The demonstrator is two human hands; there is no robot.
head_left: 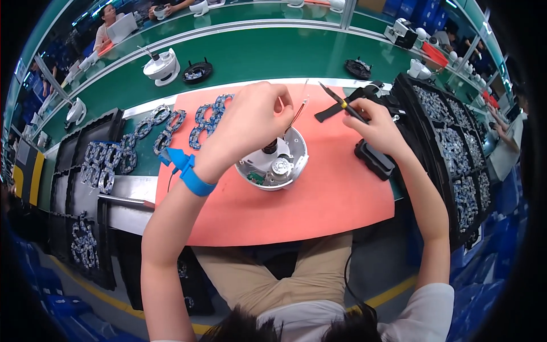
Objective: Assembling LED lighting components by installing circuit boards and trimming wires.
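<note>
We see the white round housing (pixel 298 163) at the frame's centre, its thin wires (pixel 298 112) slanting toward the upper right, just beside the left hand (pixel 259 114), the nearer one; whether its curled fingers pinch them, we cannot tell. Right of them, the right hand (pixel 373 122) grips a dark pointed tool (pixel 343 105) aimed upper left.

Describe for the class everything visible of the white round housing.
The white, plastic-looking housing lies open side up on the pink mat. Inside show a silvery round disc, a green circuit board and a dark cylindrical part. Thin wires rise at its far side beside the left hand, which partly hides it.
</note>
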